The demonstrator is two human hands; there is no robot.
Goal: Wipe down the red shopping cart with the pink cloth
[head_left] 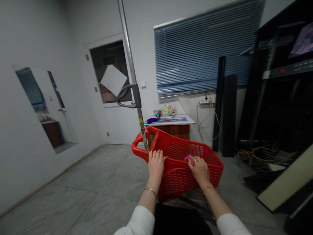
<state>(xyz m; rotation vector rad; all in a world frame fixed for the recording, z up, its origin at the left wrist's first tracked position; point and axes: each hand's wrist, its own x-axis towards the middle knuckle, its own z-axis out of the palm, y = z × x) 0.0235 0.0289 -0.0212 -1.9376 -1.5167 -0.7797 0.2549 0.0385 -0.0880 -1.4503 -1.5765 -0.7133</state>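
Observation:
In front of me stands a red plastic shopping cart [174,182] with slotted, perforated walls and a looped handle at its left end. My left hand [156,163] grips the near rim close to that handle, its fingers hooked over the edge and thumb to the side. Farther right on the same rim, my right hand [200,168] is closed around a bunched pink cloth [189,159], which touches the rim. Most of the cloth is hidden by the fingers. A metal pole [129,55] with a grey grip [135,95] rises from the cart's left end.
Behind the cart, a small table [189,120] carries a purple cloth [152,120] and several small items. Dark panels [230,114] lean by the blinds [195,58]. Cables [264,153] and a pale board [286,179] lie right. A mirror [44,98] hangs left.

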